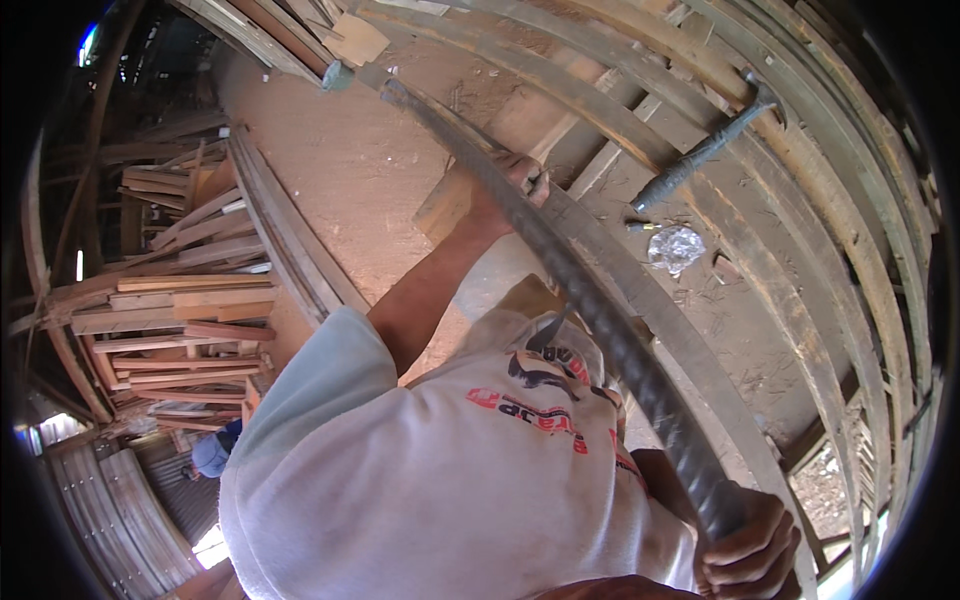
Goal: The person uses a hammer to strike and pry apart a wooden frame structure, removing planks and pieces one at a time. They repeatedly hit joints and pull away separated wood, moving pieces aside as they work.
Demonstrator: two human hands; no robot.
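Observation:
A long dark ribbed metal bar (610, 325) slants across the view, close in front of my white shirt. Its lower end sits in my right hand (752, 552), whose fingers wrap round it at the lower right. My left arm reaches forward, and the bar passes in front of my left hand (525, 178). That hand's fingers are curled closed; whatever they hold, if anything, is hidden. Under the left wrist lies a wooden block (443, 205). A claw hammer (705, 155) with a dark handle rests across the curved beams to the right.
Long wooden beams (790, 270) run along the right side. A crumpled clear plastic bag (675, 248) lies near the hammer handle. Stacked boards (190, 330) fill the left, beyond a brown dirt floor (320, 170). Corrugated sheets (120, 510) stand at the lower left.

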